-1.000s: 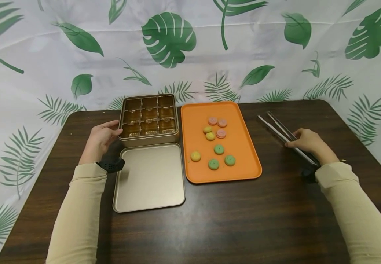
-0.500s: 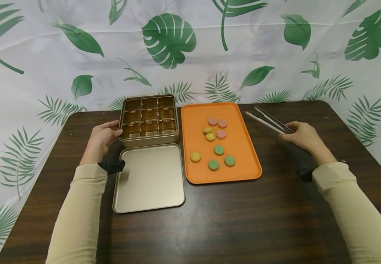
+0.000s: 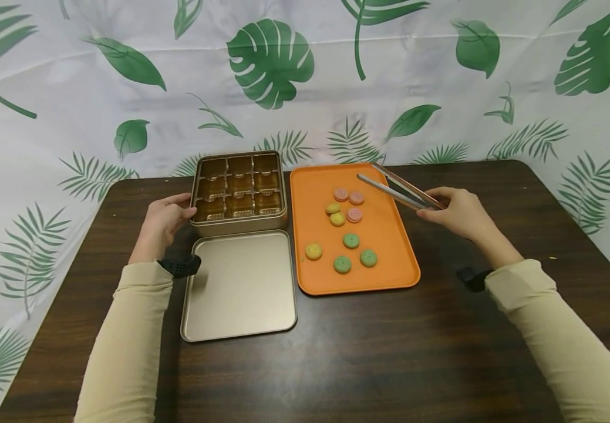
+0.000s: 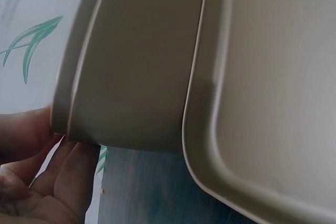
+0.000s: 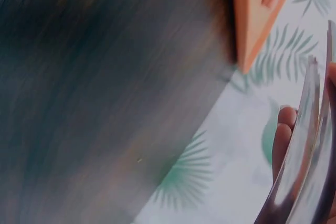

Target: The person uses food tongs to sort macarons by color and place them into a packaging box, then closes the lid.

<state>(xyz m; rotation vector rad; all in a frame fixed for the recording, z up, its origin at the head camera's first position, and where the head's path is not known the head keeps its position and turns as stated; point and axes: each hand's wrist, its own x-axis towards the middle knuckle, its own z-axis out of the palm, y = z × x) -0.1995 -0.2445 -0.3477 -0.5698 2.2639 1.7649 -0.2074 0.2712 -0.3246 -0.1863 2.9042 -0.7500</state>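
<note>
My right hand [image 3: 460, 212] grips metal tongs [image 3: 402, 191] above the right side of an orange tray [image 3: 389, 270]. The tongs' arms are spread apart, with their tips over the tray's far right part and nothing between them. On the tray lie pink macarons [image 3: 354, 215], yellow macarons [image 3: 313, 251] and green macarons [image 3: 351, 240]. My left hand [image 3: 163, 223] holds the near left corner of a gold tin box [image 3: 238, 226], thumb at its rim and fingers against its side in the left wrist view. A brown insert [image 3: 239, 183] with several compartments sits inside the box.
A flat gold lid [image 3: 241, 288] lies directly in front of the box on the dark wooden table [image 3: 357, 358]. Behind the table hangs a white cloth [image 3: 336, 88] with green leaves. The tray stands just right of the box.
My right hand has lifted the tongs from the table's right side and carried them left, their tips now over the tray. The left hand and the box have stayed in place.
</note>
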